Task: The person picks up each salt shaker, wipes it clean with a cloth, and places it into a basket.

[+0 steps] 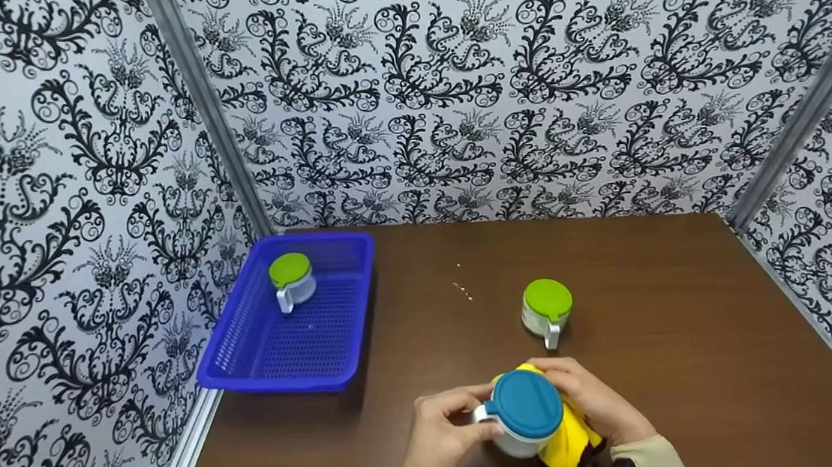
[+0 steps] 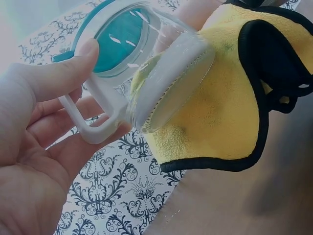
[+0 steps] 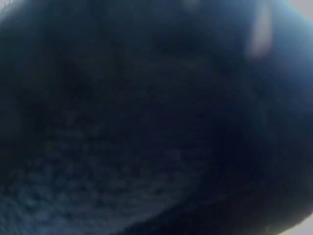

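Observation:
A clear seasoning jar with a blue lid (image 1: 527, 403) and a white handle is held over the front of the table. My left hand (image 1: 444, 430) grips its handle, thumb up by the lid in the left wrist view, where the jar (image 2: 168, 81) tilts. My right hand (image 1: 588, 395) holds a yellow cloth (image 1: 566, 442) with black edging around the jar's right side. In the left wrist view the cloth (image 2: 210, 117) lies against the jar's base and hangs down. The right wrist view is dark and blurred, covered by something close to the lens.
A green-lidded jar (image 1: 547, 305) with a white handle stands on the brown table (image 1: 653, 280) beyond the hands. Another green-lidded jar (image 1: 292, 278) stands inside a blue plastic basket (image 1: 279, 385) at the left. Small white specks (image 1: 462, 288) lie mid-table. Patterned walls (image 1: 449, 95) enclose the table.

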Tool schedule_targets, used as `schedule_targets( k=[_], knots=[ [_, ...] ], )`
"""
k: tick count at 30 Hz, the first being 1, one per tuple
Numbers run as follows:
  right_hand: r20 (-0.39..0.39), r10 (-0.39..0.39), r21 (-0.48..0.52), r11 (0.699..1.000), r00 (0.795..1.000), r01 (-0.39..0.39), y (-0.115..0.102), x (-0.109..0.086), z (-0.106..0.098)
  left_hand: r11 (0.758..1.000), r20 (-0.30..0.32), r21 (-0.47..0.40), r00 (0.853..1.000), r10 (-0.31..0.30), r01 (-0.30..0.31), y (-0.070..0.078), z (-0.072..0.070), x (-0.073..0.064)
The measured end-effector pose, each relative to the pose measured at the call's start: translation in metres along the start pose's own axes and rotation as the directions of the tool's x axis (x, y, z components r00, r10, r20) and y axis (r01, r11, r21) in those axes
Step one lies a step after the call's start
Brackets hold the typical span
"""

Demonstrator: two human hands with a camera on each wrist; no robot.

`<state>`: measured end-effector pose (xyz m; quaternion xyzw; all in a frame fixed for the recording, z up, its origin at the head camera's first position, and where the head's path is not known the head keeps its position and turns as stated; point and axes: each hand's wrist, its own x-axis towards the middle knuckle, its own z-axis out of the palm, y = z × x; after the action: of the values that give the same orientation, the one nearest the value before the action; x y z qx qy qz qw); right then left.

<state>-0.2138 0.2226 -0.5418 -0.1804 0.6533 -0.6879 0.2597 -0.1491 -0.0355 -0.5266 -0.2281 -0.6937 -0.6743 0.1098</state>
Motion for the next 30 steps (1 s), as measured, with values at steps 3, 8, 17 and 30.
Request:
schedule_targets(
  k=[3,8,17,30],
  knots=[
    [0.039,-0.037,0.04,0.999,0.999,0.035,0.001,0.001,0.0,1.0,-0.002,-0.01,1.0,-0.004,0.004,-0.013,0.001,-0.001],
    [0.022,-0.047,0.054,0.997,0.999,0.045,0.001,0.0,0.0,1.0,0.0,-0.026,1.0,-0.013,0.013,-0.023,0.001,0.0],
    [-0.058,-0.086,-0.072,0.994,0.995,0.082,-0.011,-0.006,-0.002,0.999,0.016,-0.041,0.999,-0.028,0.029,-0.023,-0.002,0.0],
    [-0.049,-0.356,-0.21,0.917,0.933,0.338,-0.038,-0.014,0.004,0.987,0.184,-0.153,0.981,0.067,-0.039,-0.023,-0.008,-0.002]
  ],
)
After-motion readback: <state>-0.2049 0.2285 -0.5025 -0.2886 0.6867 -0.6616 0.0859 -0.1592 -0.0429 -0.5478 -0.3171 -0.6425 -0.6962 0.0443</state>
